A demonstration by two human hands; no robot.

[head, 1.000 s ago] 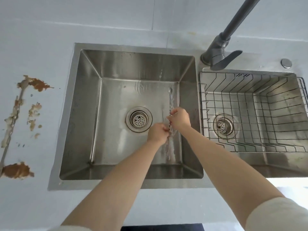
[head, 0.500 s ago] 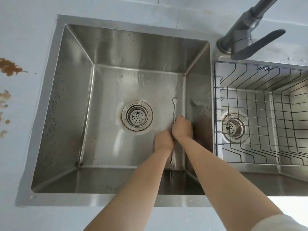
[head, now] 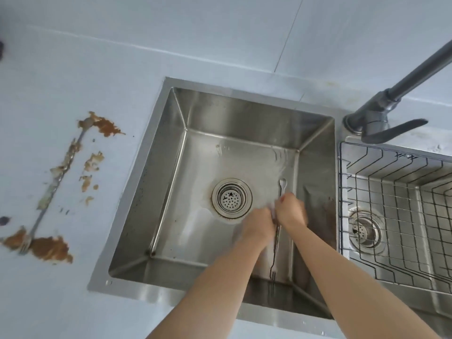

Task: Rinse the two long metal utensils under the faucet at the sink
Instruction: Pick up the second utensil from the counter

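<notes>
We are mid-rinse: our left hand and right hand both close around the long thin steel utensil over the right of the steel sink basin. Next, we judge, comes the soiled long fork on the left counter.

One slim fork-ended utensil lengthwise in sink; another, soiled, on counter.
</notes>
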